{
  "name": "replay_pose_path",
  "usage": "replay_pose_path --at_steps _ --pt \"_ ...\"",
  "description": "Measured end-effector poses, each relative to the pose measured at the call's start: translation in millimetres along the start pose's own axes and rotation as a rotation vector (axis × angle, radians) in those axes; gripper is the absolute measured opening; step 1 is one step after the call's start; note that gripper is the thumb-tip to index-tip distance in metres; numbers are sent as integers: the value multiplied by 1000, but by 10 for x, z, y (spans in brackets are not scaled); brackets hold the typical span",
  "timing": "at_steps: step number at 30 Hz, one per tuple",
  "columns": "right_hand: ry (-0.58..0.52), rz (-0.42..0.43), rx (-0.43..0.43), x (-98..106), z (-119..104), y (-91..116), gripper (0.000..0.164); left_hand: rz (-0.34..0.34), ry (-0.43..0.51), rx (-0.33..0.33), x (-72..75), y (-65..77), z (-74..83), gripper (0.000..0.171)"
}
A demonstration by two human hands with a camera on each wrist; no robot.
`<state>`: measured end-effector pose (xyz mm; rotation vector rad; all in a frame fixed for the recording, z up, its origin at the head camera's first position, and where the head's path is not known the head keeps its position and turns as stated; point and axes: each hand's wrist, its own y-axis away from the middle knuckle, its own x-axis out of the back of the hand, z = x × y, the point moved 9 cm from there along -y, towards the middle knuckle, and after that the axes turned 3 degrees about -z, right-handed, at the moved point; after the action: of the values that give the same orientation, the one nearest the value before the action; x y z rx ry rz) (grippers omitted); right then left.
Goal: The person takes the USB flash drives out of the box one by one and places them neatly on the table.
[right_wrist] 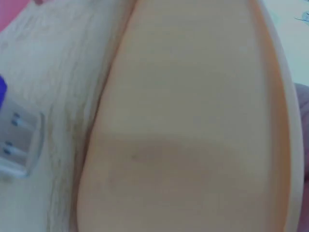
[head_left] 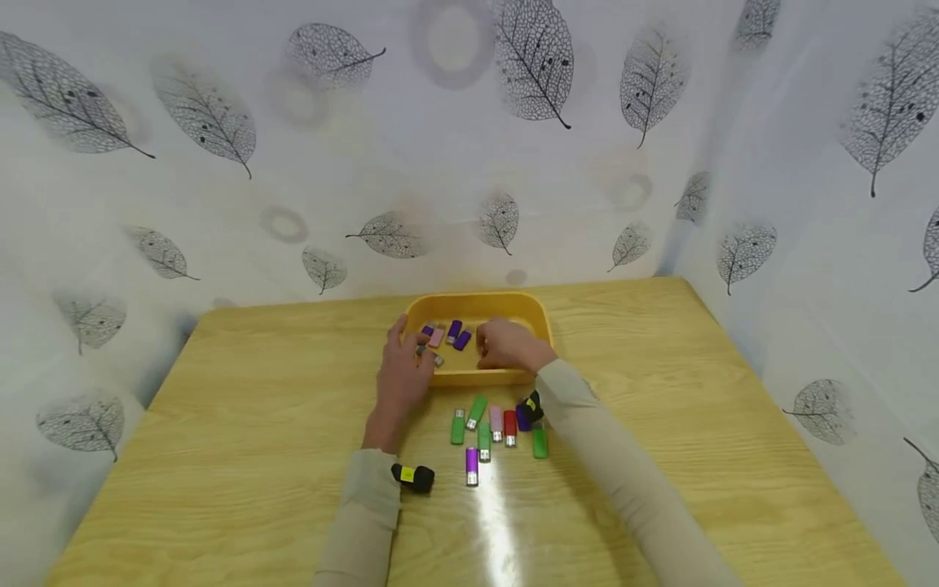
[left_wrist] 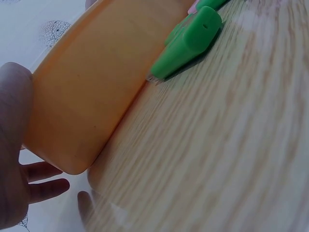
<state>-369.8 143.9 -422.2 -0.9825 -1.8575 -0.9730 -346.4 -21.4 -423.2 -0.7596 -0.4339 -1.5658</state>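
My left hand [head_left: 406,371] holds the left front corner of the yellow plastic tray [head_left: 477,378], thumb inside the rim and fingers along the outside. Beside that thumb lies a USB stick [head_left: 438,359], partly covered. Inside the tray, my right hand [head_left: 506,344] reaches down with bent fingers; its fingertips are hidden, so anything between them cannot be seen. Between the hands lie a pink USB stick [head_left: 436,337] and several purple USB sticks [head_left: 462,340]. In the left wrist view, a green USB stick [left_wrist: 188,43] lies against the tray's outer wall.
In front of the tray, several USB sticks lie on the wooden table [head_left: 257,456]: green ones [head_left: 458,427], a pink one [head_left: 496,424], a red one [head_left: 509,428] and purple ones [head_left: 472,466]. A leaf-patterned curtain [head_left: 440,163] hangs behind the table.
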Motion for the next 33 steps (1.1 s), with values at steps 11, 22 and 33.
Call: replay_pose_path --at_steps 11,22,33 --pt "-16 -86 122 -24 -72 116 20 31 18 -14 -12 30 2 28" --pt "-39 -88 135 -9 24 127 19 1 -6 -17 -21 -19 -17 30" --pt "-189 77 73 297 127 563 50 8 19 -21 -27 -14 -35 31"
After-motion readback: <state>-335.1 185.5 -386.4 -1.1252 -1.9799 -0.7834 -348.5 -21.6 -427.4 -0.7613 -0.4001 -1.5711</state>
